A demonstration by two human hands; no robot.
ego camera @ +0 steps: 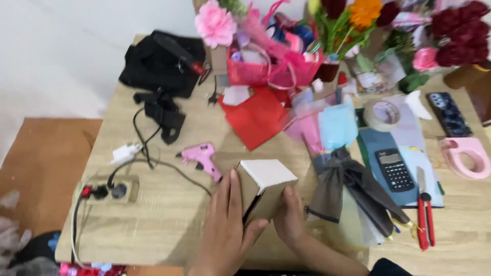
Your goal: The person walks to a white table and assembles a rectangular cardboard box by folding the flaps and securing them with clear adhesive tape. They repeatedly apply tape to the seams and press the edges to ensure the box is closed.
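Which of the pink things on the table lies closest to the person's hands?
The pink glue gun, just left of the box that both hands hold. The pink tape dispenser and pink basket lie farther off.

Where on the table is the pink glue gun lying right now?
In the head view, the pink glue gun lies left of centre on the wooden table, just up-left of the cardboard box and left hand.

Two bare hands are seen, left hand (225, 225) and right hand (290, 220); no rings or watch are worn. A dark sleeve (388, 268) is worn on the right arm.
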